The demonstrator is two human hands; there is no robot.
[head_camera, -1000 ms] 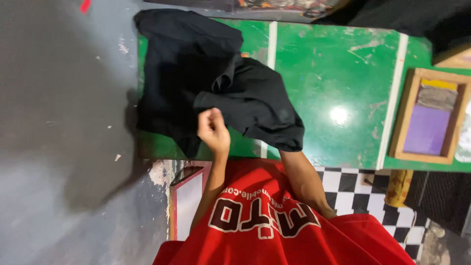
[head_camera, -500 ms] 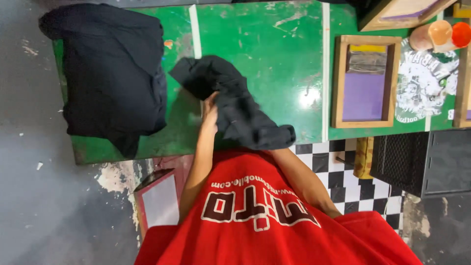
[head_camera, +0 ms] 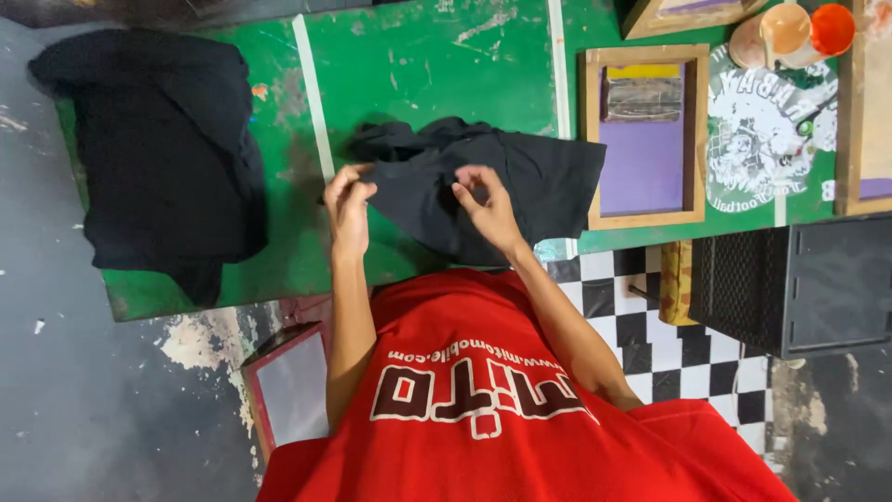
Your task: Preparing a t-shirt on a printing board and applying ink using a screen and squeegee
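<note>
Head view, looking down over a red shirt [head_camera: 502, 418] at a worn green table [head_camera: 437, 65] crossed by white painted lines.

Far left: a pile of black garments [head_camera: 163, 153] lies on the table's left end and hangs a little over its near edge. Well apart from both hands.

Below the table edge, left of the person: a red-framed screen [head_camera: 288, 386] stands on the stained grey floor.

Centre: left hand [head_camera: 347, 203] raised at the left edge of a crumpled black garment [head_camera: 520, 181]. Fingers curled, thumb and fingertips pinching the cloth's edge. The garment lies on the table directly in front of the person, bunched at its upper left, spreading flatter to the right.

Right hand [head_camera: 488, 209] rests on the middle of the same garment; fingers bent, tips pinched into a fold of the fabric. Both hands close together on the cloth.

Right of the garment, touching or just overlapped by its right edge: a wooden-framed printing screen [head_camera: 643, 139] with purple mesh, a yellow strip and a grey patch at its top.

Further right: a white printed design [head_camera: 757, 139] on the table surface; above it an orange cup [head_camera: 830, 28] and a tan container [head_camera: 776, 33].

Lower right: a black mesh crate [head_camera: 790, 284] over black-and-white checkered floor [head_camera: 650, 344].
</note>
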